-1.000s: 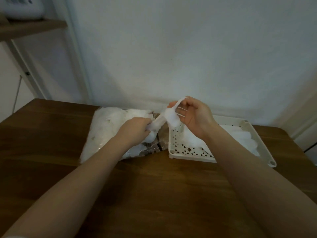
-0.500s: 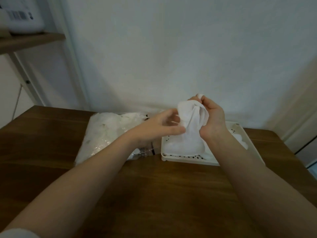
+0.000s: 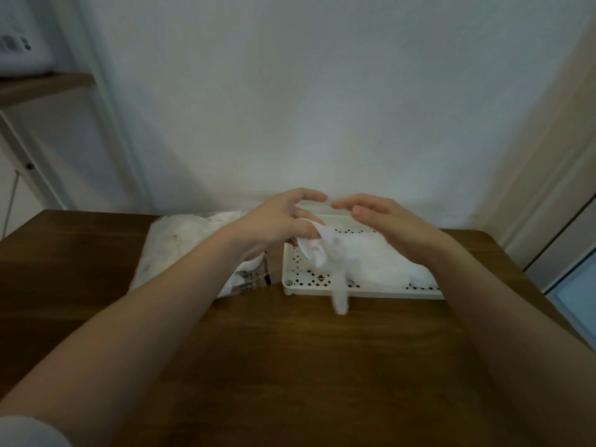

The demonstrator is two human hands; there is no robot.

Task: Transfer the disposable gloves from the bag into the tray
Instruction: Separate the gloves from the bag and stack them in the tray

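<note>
At the left of the counter point(image 3: 290, 366) the clear bag point(image 3: 180, 250) lies flat and looks well filled with white gloves, its mouth turned toward the tray. The left hand point(image 3: 283, 221) hovers over the tray's left edge, its lower fingers pinching a white glove point(image 3: 317, 250) while the upper fingers arch loosely above it. That glove drapes down into the white perforated tray point(image 3: 300, 279), and one pale strip of it hangs over the tray's near rim onto the wood. The right hand point(image 3: 390, 225) is spread with straight, relaxed fingers, palm down just over the heap of gloves point(image 3: 380, 262) already in the tray, gripping nothing.

The step in hand seems to be laying this glove down. Next, the left hand would need to let go, the trailing strip should be tucked inside the rim, and a hand must go back to the bag's mouth.

The counter is dark brown wood. A plain white wall stands behind it, a wooden shelf at the far left, a door frame at the right.
</note>
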